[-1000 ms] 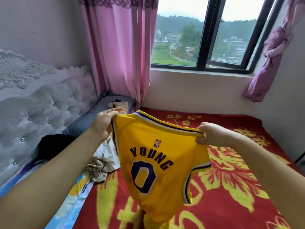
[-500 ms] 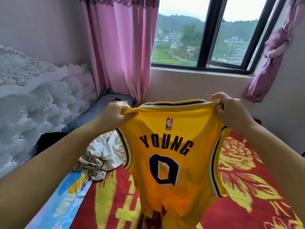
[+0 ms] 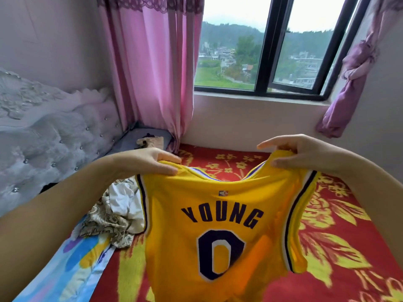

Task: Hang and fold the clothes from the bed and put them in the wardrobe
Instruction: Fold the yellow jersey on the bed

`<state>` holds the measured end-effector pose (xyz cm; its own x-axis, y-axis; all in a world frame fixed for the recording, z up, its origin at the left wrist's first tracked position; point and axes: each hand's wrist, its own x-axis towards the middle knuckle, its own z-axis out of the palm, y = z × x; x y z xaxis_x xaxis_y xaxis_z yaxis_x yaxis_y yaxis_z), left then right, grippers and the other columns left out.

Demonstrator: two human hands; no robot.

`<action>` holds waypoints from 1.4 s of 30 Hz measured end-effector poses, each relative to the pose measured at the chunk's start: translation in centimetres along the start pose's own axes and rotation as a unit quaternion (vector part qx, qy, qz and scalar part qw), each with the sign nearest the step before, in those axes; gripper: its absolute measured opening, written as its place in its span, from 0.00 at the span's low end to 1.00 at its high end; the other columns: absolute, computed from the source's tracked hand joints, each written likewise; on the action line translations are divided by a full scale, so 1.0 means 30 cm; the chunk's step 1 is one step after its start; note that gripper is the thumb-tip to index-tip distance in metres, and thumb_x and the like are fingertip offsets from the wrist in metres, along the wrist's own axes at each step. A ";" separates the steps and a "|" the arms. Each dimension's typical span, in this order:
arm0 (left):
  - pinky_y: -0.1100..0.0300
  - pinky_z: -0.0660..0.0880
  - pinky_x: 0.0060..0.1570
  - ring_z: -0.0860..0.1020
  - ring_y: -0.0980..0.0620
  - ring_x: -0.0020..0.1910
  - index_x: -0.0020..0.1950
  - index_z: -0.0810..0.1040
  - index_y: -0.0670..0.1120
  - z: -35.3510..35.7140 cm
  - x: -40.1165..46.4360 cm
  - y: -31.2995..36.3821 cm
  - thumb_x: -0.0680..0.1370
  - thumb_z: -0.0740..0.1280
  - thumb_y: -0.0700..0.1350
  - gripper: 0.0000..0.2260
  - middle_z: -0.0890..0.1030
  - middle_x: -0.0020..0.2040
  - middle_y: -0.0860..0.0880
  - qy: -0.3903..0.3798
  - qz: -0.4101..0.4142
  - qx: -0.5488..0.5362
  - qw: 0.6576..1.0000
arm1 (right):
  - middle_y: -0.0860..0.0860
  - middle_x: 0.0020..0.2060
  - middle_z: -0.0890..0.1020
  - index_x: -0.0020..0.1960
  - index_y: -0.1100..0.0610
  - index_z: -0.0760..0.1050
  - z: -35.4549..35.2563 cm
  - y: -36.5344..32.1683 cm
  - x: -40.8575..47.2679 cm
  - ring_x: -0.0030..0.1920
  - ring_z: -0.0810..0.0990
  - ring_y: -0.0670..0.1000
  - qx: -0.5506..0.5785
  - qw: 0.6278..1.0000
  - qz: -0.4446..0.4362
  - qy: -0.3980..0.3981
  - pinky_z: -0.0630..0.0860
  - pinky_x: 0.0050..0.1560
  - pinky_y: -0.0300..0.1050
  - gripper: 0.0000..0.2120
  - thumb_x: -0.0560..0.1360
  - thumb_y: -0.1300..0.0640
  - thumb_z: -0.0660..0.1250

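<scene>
Jersey (image 3: 220, 225) shoulders pinched — fingers (image 3: 168, 171) atop each.

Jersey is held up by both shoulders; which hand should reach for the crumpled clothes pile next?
Left, probably. The left hand grips the jersey shoulder just above the crumpled clothes pile; the right hand is across the jersey.

Bright daylight from window (image 3: 261, 51) — soft shadows, wide-angle edge distortion

jersey (image 3: 220, 232): yellow knit cloth, smooth, faintly shiny
bedspread (image 3: 340, 247): red and yellow cloth, plush, matt
headboard (image 3: 54, 140): pale tufted padding, satiny, studded with glinting buttons
curtain (image 3: 152, 73): pink cloth, thin, soft sheen
window frame (image 3: 267, 51): black, smooth, looked like metal
</scene>
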<state>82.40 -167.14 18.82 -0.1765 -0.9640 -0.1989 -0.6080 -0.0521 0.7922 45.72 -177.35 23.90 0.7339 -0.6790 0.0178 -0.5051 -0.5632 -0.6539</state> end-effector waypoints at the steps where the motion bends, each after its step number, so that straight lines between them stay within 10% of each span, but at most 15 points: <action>1: 0.63 0.77 0.52 0.80 0.56 0.55 0.64 0.77 0.51 -0.006 -0.003 -0.004 0.65 0.76 0.62 0.31 0.81 0.60 0.53 -0.050 -0.033 0.005 0.998 | 0.45 0.48 0.81 0.61 0.42 0.75 -0.008 -0.002 -0.001 0.44 0.82 0.44 -0.033 0.999 0.005 -0.013 0.79 0.42 0.38 0.23 0.66 0.46 0.71; 4: 0.60 0.77 0.47 0.81 0.53 0.44 0.51 0.81 0.45 -0.007 -0.003 -0.024 0.73 0.72 0.50 0.11 0.84 0.50 0.45 -0.136 -0.106 0.088 0.981 | 0.41 0.53 0.77 0.63 0.41 0.71 -0.021 -0.009 -0.009 0.49 0.80 0.44 -0.152 0.984 0.036 -0.085 0.79 0.48 0.39 0.22 0.71 0.51 0.73; 7: 0.63 0.69 0.37 0.74 0.58 0.32 0.37 0.78 0.48 -0.011 0.023 -0.058 0.77 0.69 0.52 0.12 0.79 0.35 0.53 -0.059 -0.130 0.214 0.966 | 0.43 0.47 0.78 0.54 0.47 0.76 -0.009 0.013 0.014 0.44 0.77 0.44 -0.303 0.946 0.066 -0.096 0.75 0.44 0.36 0.09 0.75 0.51 0.70; 14: 0.61 0.69 0.31 0.71 0.51 0.31 0.39 0.77 0.44 -0.061 0.181 -0.027 0.79 0.64 0.55 0.16 0.72 0.32 0.45 0.137 -0.106 0.127 0.977 | 0.58 0.45 0.81 0.48 0.61 0.80 -0.062 0.248 0.177 0.45 0.78 0.58 -0.328 0.927 0.104 0.147 0.75 0.47 0.49 0.06 0.78 0.62 0.64; 17: 0.56 0.72 0.28 0.74 0.47 0.30 0.31 0.70 0.46 -0.086 0.322 0.090 0.80 0.61 0.44 0.17 0.70 0.28 0.48 0.275 -0.089 0.205 0.935 | 0.62 0.47 0.81 0.51 0.61 0.78 -0.090 0.297 0.290 0.46 0.79 0.61 -0.304 0.906 0.134 0.264 0.77 0.46 0.51 0.10 0.75 0.68 0.60; 24: 0.58 0.65 0.35 0.76 0.44 0.38 0.48 0.79 0.44 -0.243 0.351 0.333 0.82 0.55 0.47 0.15 0.75 0.36 0.47 0.584 0.137 0.198 0.775 | 0.59 0.46 0.78 0.54 0.64 0.74 -0.301 0.086 0.365 0.45 0.71 0.50 -0.104 0.824 -0.010 0.556 0.64 0.39 0.32 0.09 0.78 0.66 0.58; 30: 0.61 0.69 0.35 0.80 0.43 0.34 0.54 0.84 0.44 -0.176 0.264 0.137 0.75 0.60 0.50 0.17 0.83 0.37 0.39 0.470 0.274 0.284 0.790 | 0.48 0.32 0.69 0.52 0.57 0.71 -0.198 0.102 0.297 0.24 0.70 0.38 0.038 0.888 -0.039 0.456 0.63 0.24 0.28 0.15 0.78 0.71 0.51; 34: 0.60 0.70 0.38 0.76 0.52 0.38 0.48 0.85 0.43 -0.003 0.222 -0.164 0.72 0.62 0.48 0.15 0.83 0.38 0.45 0.274 0.319 0.314 0.851 | 0.50 0.34 0.74 0.44 0.55 0.76 0.032 0.312 0.225 0.32 0.70 0.42 0.031 0.965 0.044 0.258 0.67 0.34 0.38 0.18 0.76 0.73 0.54; 42: 0.60 0.77 0.44 0.78 0.53 0.50 0.42 0.82 0.48 0.668 0.081 -0.796 0.72 0.64 0.44 0.07 0.82 0.49 0.48 -0.038 0.134 0.247 0.959 | 0.41 0.32 0.72 0.42 0.48 0.76 0.750 0.704 -0.127 0.34 0.71 0.42 -0.054 0.968 0.228 -0.085 0.67 0.35 0.36 0.19 0.72 0.71 0.57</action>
<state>80.96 -163.01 -12.14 -0.4214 -0.9031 -0.0828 -0.8221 0.3419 0.4552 42.48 -176.07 -7.00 0.4825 -0.7868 -0.3849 -0.8323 -0.2748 -0.4814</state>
